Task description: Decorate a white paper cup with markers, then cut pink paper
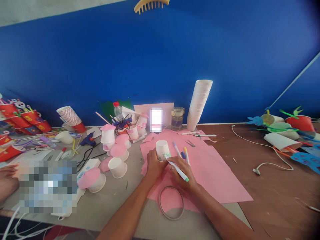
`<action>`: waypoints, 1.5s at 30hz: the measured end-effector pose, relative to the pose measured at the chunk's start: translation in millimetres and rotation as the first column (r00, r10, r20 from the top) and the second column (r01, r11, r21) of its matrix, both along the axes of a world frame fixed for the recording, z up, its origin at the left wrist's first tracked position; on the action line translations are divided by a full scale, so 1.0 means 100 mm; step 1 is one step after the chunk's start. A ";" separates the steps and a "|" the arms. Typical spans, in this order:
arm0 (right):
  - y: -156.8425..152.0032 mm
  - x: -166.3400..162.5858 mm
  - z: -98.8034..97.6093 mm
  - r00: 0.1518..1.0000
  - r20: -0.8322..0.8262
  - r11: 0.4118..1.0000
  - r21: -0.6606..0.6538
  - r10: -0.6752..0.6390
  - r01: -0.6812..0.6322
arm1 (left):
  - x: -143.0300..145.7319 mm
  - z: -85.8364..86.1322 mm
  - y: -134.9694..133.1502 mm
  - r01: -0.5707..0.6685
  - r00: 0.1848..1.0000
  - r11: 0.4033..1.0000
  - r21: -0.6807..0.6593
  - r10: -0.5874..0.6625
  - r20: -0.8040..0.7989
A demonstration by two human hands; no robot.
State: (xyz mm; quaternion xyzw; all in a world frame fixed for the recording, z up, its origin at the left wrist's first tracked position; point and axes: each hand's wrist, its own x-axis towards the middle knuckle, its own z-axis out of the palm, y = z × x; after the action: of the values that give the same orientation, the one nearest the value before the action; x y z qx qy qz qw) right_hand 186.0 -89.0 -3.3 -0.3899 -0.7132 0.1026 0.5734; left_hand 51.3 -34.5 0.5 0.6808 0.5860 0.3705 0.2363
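My left hand (155, 165) grips a white paper cup (162, 146), which stands upside down over the pink paper. Small green marks show low on its side. Closed around a white marker with a green end (180, 172), my right hand (185, 166) brings the tip to the cup's lower edge. Just beyond it on the pink sheet (215, 180) lie a purple-capped marker (176, 149), a yellow-ended marker (186, 156) and a blue marker cap (183, 155). A thin ring (171, 218) rests between my forearms.
White cups with pink discs (92, 180) stand left of my hands. Behind are a leaning cup stack (199, 105), a glass jar (177, 118) and a bright screen (156, 118). A white cable (272, 146) and blue paper cutouts (306, 160) lie right. Another person's hand (8, 178) is far left.
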 end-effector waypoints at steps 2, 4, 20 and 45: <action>0.00 0.00 0.02 1.000 0.001 1.000 0.006 0.003 -0.003 | 0.00 0.00 0.00 0.002 1.000 1.000 0.002 -0.002 -0.008; 0.00 0.00 0.03 1.000 -0.001 1.000 0.010 0.003 -0.003 | 0.00 0.00 0.00 -0.001 1.000 1.000 0.004 0.001 -0.010; 0.00 0.00 0.03 1.000 0.005 1.000 0.017 -0.008 0.008 | 0.00 -0.02 0.00 0.007 1.000 1.000 -0.010 -0.007 -0.006; 0.00 0.00 0.06 1.000 0.016 1.000 0.015 -0.012 0.012 | 0.00 0.00 -0.01 0.003 1.000 1.000 -0.020 -0.003 0.005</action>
State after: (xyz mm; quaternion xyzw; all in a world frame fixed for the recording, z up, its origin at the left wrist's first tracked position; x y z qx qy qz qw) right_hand 186.3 -89.3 2.7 -0.3906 -0.7161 0.0910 0.5712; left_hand 50.8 -36.0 0.4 0.6785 0.5880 0.3658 0.2451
